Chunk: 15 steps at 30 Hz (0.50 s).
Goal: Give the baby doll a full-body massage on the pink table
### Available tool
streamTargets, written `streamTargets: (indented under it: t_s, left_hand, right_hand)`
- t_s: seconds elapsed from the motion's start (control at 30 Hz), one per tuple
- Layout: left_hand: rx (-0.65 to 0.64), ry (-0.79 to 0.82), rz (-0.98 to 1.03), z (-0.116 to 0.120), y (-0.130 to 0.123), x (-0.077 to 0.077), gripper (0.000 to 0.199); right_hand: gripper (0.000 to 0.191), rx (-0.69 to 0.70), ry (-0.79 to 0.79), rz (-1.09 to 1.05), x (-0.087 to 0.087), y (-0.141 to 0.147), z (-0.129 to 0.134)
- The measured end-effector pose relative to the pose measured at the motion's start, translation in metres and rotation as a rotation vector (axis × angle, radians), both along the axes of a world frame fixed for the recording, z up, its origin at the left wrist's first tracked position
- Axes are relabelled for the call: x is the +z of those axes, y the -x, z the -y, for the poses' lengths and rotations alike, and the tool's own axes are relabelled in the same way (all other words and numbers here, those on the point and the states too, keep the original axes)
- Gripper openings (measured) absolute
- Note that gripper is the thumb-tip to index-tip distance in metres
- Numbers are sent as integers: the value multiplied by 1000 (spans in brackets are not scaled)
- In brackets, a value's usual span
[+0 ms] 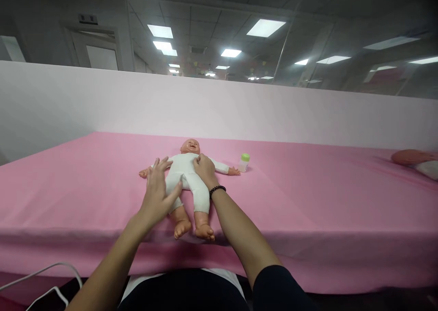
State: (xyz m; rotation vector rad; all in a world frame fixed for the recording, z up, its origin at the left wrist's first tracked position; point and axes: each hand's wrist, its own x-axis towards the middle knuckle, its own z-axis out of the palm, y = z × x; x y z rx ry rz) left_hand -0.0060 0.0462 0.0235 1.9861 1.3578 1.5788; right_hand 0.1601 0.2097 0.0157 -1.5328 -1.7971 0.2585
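A baby doll (185, 164) with a white cloth body lies on its back on the pink-covered table, its head away from me and its feet near the front edge. My left hand (159, 190) is open over the doll's hip and side, fingers spread; I cannot tell whether it touches the cloth. On the doll's chest rests my right hand (205, 168), its fingers curled and closed at the cloth. What they grip, if anything, is hidden. A dark beaded bracelet (217, 190) circles my right wrist.
Just beyond the doll's outstretched hand stands a small clear bottle (244, 164) with a green cap. Part of another doll (415, 158) lies at the far right of the pink tablecloth (308, 188). A low white wall (219, 106) runs behind. White cables (63, 265) hang at lower left.
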Motion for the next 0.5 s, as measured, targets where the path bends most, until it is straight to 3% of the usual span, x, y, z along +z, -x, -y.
streamTargets:
  t_s: [0.07, 0.1, 0.13, 0.23, 0.33, 0.4, 0.5]
  left_hand:
    - [86, 342, -227, -42, 0, 3, 84]
    - [71, 494, -303, -57, -3, 0, 91]
    - [6, 546, -379, -66, -7, -3, 96]
    - [-43, 596, -511, -71, -21, -10, 106]
    - [-17, 631, -564, -62, -28, -5, 110]
    - [-28, 599, -490, -64, -29, 6, 108]
    - [-85, 495, -343, -85, -30, 32, 99]
  right_hand:
    - [40, 28, -32, 17, -1, 3, -2]
    - [41, 55, -45, 30, -2, 5, -3]
    - [43, 89, -55, 45, -4, 6, -5]
    - [51, 203, -54, 100, -11, 6, -10]
    - [57, 263, -16, 144, -20, 5, -14]
    - [57, 276, 3, 171, -23, 5, -16]
    - [54, 288, -5, 213, -21, 4, -17]
